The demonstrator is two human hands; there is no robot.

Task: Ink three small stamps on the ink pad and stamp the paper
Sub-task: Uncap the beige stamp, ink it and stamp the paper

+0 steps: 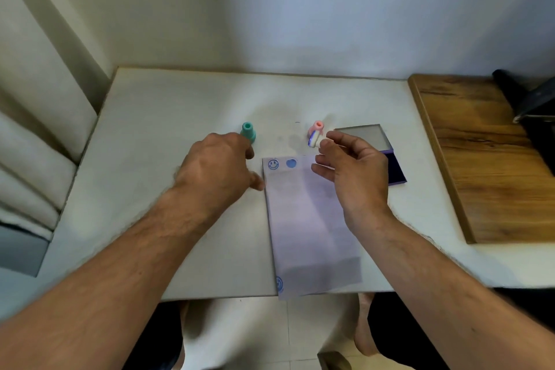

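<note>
My right hand [351,168] pinches an inked white stamp [316,139] above the paper [309,219]'s top edge, third print next; left hand [216,165] rests loosely curled.

Left grip [216,164] palm-down, fingers loosely curled; right grip [350,165] pinching, fingers bent.

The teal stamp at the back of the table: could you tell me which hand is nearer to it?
Left. The left hand has its fingertips right beside the teal stamp, while the right hand is across the paper, holding a white stamp.
</note>
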